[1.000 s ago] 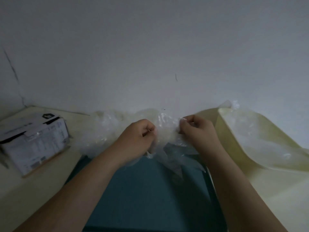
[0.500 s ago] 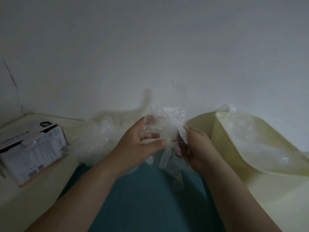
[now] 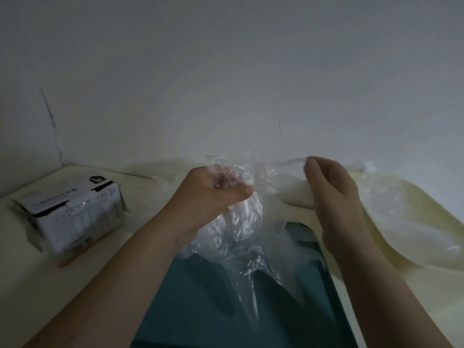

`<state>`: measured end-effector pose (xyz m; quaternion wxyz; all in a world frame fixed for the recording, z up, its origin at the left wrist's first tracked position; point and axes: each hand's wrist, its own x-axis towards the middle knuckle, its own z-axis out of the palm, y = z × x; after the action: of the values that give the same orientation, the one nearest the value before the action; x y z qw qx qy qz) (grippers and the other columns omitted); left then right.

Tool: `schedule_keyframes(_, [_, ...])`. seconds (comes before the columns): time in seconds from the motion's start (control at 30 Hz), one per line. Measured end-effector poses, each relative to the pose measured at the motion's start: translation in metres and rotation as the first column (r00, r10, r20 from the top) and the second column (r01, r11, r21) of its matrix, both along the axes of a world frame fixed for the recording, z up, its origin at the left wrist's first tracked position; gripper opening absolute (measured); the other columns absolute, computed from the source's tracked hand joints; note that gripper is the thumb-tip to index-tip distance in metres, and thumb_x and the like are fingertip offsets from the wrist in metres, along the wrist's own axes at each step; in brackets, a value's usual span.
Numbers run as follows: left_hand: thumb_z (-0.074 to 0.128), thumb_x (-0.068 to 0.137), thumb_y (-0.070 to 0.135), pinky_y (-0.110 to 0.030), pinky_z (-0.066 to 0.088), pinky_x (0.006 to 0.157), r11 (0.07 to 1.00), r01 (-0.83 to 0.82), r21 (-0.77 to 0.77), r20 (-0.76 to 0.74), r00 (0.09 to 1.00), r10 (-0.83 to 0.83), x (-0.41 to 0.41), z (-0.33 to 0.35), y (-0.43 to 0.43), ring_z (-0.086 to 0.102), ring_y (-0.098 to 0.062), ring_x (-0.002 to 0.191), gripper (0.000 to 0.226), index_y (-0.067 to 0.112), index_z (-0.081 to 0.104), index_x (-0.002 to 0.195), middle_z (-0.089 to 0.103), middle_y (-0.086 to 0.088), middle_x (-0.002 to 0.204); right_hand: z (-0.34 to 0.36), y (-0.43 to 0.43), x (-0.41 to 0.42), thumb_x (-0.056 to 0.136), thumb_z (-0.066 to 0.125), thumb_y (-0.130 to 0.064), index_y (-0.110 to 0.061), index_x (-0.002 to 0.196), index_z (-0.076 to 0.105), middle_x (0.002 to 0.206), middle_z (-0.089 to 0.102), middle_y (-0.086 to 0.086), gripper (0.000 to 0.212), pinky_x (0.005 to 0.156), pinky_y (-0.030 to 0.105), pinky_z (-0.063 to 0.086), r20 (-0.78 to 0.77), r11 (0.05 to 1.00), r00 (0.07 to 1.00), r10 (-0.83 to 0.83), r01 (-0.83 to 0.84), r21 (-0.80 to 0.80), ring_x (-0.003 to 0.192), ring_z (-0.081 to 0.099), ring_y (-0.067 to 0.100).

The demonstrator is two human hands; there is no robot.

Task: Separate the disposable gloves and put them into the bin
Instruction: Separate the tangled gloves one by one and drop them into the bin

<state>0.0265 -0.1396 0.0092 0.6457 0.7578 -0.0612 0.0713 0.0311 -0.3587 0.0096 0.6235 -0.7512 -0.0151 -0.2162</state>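
Note:
A clear, crinkled disposable glove [image 3: 242,234] hangs between my hands above a teal bin [image 3: 195,305]. My left hand [image 3: 213,194] grips its cuff, fingers curled into the plastic. My right hand [image 3: 329,189] pinches a stretched edge of thin film near the wall, pulling it away to the right. The film's long fingers dangle over the bin's opening. A cream-coloured bin [image 3: 414,222] at the right holds more clear gloves.
A white and black cardboard box [image 3: 72,214] lies tilted on the cream table [image 3: 82,280] at the left. A plain white wall rises close behind. The teal bin's pale rim [image 3: 336,280] runs beside my right forearm.
My hands have drawn apart: the right one moved right and up with a film edge. The glove now hangs stretched over the teal bin. The view has tilted downward.

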Motion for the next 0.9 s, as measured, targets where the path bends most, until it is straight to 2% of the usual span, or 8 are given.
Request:
schedule_keyframes(0.17, [0.082, 0.09, 0.015, -0.028, 0.06, 0.067, 0.981, 0.19, 0.048, -0.019, 0.982, -0.19, -0.007, -0.003, -0.006, 0.076, -0.018, 0.088, 0.007, 0.015, 0.08, 0.096, 0.079, -0.003, 0.093, 0.01, 0.005, -0.012, 0.08, 0.073, -0.063, -0.033, 0.14, 0.059, 0.121, 0.071, -0.017, 0.068, 0.089, 0.019, 0.051, -0.164, 0.913, 0.926, 0.34, -0.367, -0.177, 0.108, 0.067, -0.003])
schedule_keyframes(0.3, [0.079, 0.092, 0.013, -0.042, 0.057, 0.07, 0.934, 0.341, 0.103, -0.04, 0.94, -0.339, -0.012, -0.001, -0.001, 0.069, -0.02, 0.077, 0.011, 0.023, 0.081, 0.098, 0.078, -0.003, 0.087, 0.001, 0.001, -0.001, 0.068, 0.092, -0.055, -0.029, 0.137, 0.063, 0.121, 0.073, -0.012, 0.079, 0.102, 0.038, 0.056, -0.221, 0.892, 0.898, 0.38, -0.419, -0.172, 0.111, 0.07, 0.005])
schedule_keyframes(0.47, [0.08, 0.092, 0.016, -0.038, 0.052, 0.069, 0.872, 0.463, 0.16, -0.059, 0.886, -0.46, -0.013, -0.003, 0.002, 0.064, -0.021, 0.076, 0.016, 0.03, 0.083, 0.099, 0.079, -0.003, 0.09, -0.004, -0.01, 0.004, 0.076, 0.088, -0.026, -0.009, 0.122, 0.073, 0.118, 0.074, 0.018, 0.051, 0.105, 0.06, 0.052, -0.253, 0.742, 0.718, 0.649, -0.67, 0.0, 0.111, 0.07, 0.041])
schedule_keyframes(0.53, [0.081, 0.088, 0.019, -0.042, 0.053, 0.073, 0.88, 0.451, 0.146, -0.051, 0.892, -0.449, -0.011, -0.004, 0.003, 0.066, -0.023, 0.08, 0.013, 0.026, 0.083, 0.099, 0.078, -0.004, 0.09, -0.003, -0.013, 0.005, 0.072, 0.092, -0.031, -0.013, 0.121, 0.074, 0.117, 0.075, 0.016, 0.055, 0.102, 0.06, 0.054, -0.28, 0.752, 0.724, 0.63, -0.659, -0.012, 0.11, 0.071, 0.041])
schedule_keyframes(0.67, [0.08, 0.086, 0.017, -0.038, 0.059, 0.087, 0.804, 0.559, 0.203, -0.051, 0.826, -0.562, -0.01, -0.002, 0.011, 0.075, -0.018, 0.093, 0.016, 0.031, 0.083, 0.093, 0.079, -0.001, 0.095, 0.018, -0.021, 0.0, 0.051, 0.09, -0.072, -0.041, 0.125, 0.07, 0.138, 0.064, -0.017, 0.083, 0.106, 0.039, 0.049, -0.198, 0.828, 0.913, 0.356, -0.407, -0.386, 0.128, 0.06, 0.009])
schedule_keyframes(0.73, [0.078, 0.085, 0.016, -0.028, 0.057, 0.083, 0.791, 0.581, 0.192, -0.025, 0.808, -0.588, -0.01, -0.003, 0.011, 0.074, -0.014, 0.092, 0.019, 0.033, 0.083, 0.092, 0.078, 0.002, 0.094, 0.024, -0.025, -0.004, 0.054, 0.088, -0.07, -0.037, 0.131, 0.068, 0.135, 0.067, -0.017, 0.086, 0.107, 0.039, 0.048, -0.225, 0.779, 0.877, 0.425, -0.481, -0.402, 0.127, 0.062, 0.006])
schedule_keyframes(0.83, [0.075, 0.087, 0.006, -0.021, 0.057, 0.078, 0.779, 0.613, 0.129, 0.0, 0.786, -0.618, -0.012, -0.003, 0.008, 0.072, -0.009, 0.087, 0.022, 0.026, 0.083, 0.092, 0.077, 0.004, 0.091, 0.019, -0.024, -0.005, 0.074, 0.092, -0.036, -0.012, 0.119, 0.075, 0.11, 0.079, 0.009, 0.054, 0.094, 0.045, 0.058, -0.277, 0.668, 0.694, 0.665, -0.718, -0.196, 0.104, 0.075, 0.028])
schedule_keyframes(0.9, [0.078, 0.087, 0.014, -0.027, 0.057, 0.077, 0.799, 0.58, 0.155, -0.031, 0.812, -0.583, -0.011, -0.004, 0.008, 0.073, -0.011, 0.086, 0.017, 0.028, 0.082, 0.096, 0.078, 0.003, 0.091, 0.015, -0.02, -0.003, 0.079, 0.083, -0.018, -0.006, 0.095, 0.08, 0.09, 0.078, 0.019, 0.021, 0.078, 0.038, 0.06, -0.225, 0.683, 0.699, 0.679, -0.713, -0.156, 0.082, 0.075, 0.032])
